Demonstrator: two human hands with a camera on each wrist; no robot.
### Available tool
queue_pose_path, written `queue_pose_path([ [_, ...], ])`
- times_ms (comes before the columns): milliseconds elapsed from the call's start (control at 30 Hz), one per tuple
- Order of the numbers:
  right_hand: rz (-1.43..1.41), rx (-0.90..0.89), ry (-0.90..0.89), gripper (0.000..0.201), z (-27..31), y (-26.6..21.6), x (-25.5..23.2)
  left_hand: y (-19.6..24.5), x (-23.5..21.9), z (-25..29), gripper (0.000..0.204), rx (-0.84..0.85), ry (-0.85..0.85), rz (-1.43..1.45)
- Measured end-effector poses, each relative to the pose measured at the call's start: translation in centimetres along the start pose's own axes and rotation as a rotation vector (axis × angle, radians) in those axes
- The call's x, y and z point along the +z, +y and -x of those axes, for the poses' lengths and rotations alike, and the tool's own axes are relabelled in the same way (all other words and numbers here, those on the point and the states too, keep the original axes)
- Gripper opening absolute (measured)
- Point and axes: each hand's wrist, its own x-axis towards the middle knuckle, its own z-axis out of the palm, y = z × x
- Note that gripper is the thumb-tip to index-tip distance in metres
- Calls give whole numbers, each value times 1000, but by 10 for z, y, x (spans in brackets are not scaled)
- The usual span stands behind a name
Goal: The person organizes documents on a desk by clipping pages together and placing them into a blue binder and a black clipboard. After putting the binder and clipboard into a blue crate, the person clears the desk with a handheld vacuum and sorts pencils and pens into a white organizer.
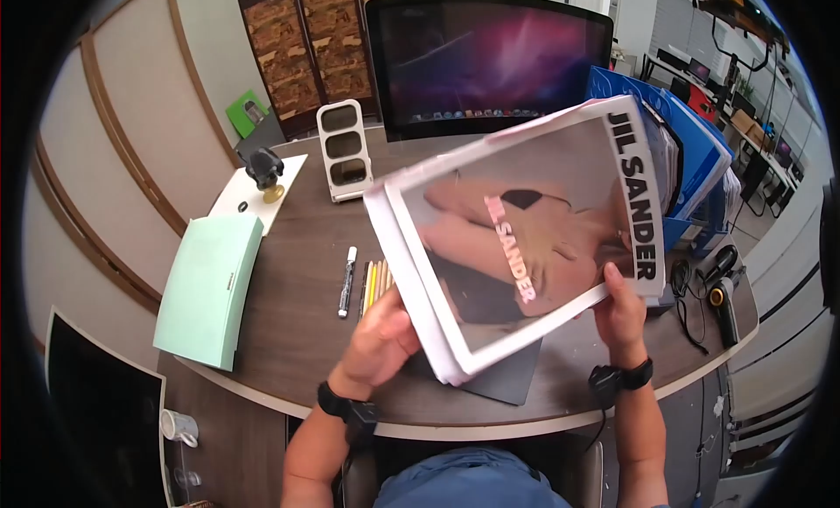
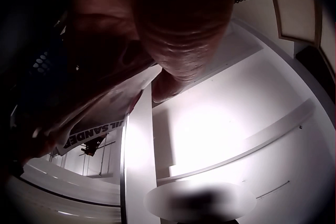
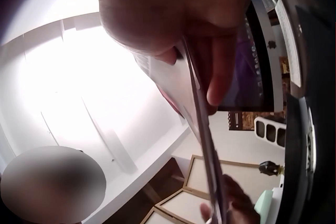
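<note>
A large magazine (image 1: 542, 245) with "JIL SANDER" lettering and a photo on its cover is held up, tilted, over the desk. My left hand (image 1: 381, 342) grips its lower left edge, fingers partly hidden behind it. At the lower right edge my right hand (image 1: 623, 311) pinches it, thumb on the cover. In the right wrist view the magazine (image 3: 202, 113) appears nearly edge-on, with the right hand's (image 3: 173, 14) fingers on both sides. The left wrist view shows the left hand (image 2: 178, 29) above a strip of the lettered cover (image 2: 100, 129).
Beneath the magazine lies a dark flat pad (image 1: 507, 381). Left of it are colored pencils (image 1: 376, 280), a marker (image 1: 347, 282) and a mint-green box file (image 1: 210, 289). Behind stand a three-slot holder (image 1: 344, 149) and a monitor (image 1: 490, 62). Blue folders (image 1: 700, 158) and a cable (image 1: 687, 302) are right.
</note>
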Motion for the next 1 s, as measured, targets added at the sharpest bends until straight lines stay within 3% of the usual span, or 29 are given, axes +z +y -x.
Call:
queue_pose_path([
  [33, -3, -22, 46, 42, -4, -2, -2, 10, 3, -1, 67, -9, -97, 82],
  [67, -74, 86, -94, 46, -6, -7, -8, 5, -4, 0, 53, -51, 5, 28],
  [100, -76, 90, -101, 46, -10, -2, -6, 2, -7, 0, 39, -96, 108, -23],
  [133, -47, 67, -13, 46, -14, 7, -6, -1, -8, -5, 20, -104, 86, -231],
  [167, -18, 43, 77, 47, -17, 12, -5, -7, -2, -9, 20, -102, 89, -231],
  [233, -158, 145, 89, 42, -18, 8, -2, -16, 15, -15, 16, -25, 251, -165],
  [267, -150, 170, 119, 39, -14, 11, 7, -11, 23, -14, 16, -84, 242, -104],
  [333, -98, 244, 127, 34, 2, 36, -1, -61, 9, -22, 18, 44, 322, -245],
  [367, -51, 244, 192, 28, 10, 35, 29, -70, 10, -25, 19, 86, 339, -321],
  [433, -124, 332, 235, 23, 18, 44, 31, -63, 18, -28, 23, 145, 372, -338],
  [533, -171, 363, 162, 17, 14, 50, 22, -45, 10, -21, 35, -85, 72, -538],
  [567, -174, 366, 162, 17, 13, 54, 22, -37, 11, -19, 35, -87, 75, -540],
  [633, -187, 413, 228, 14, 13, 66, 22, -17, 15, -16, 40, -127, -234, -906],
  [700, -165, 473, 230, 12, 17, 77, 20, -19, 8, -13, 45, -158, -265, -949],
  [767, -143, 528, 230, 11, 19, 88, 15, -15, 6, -10, 50, -75, -297, -1278],
  [800, -130, 554, 216, 11, 20, 92, 10, -13, 4, -8, 50, -79, -294, -1277],
  [900, -96, 596, 201, 11, 20, 88, 9, -2, -7, 2, 57, -71, -342, -1671],
  [933, -77, 613, 199, 11, 20, 87, 11, 4, -12, 6, 51, 129, -314, -1640],
  [967, -76, 617, 197, 11, 20, 88, 8, 12, -15, 6, 51, 126, -311, -1638],
  [1000, -55, 610, 171, 12, 21, 89, 3, 20, -19, 5, 46, -1, -272, -1627],
])
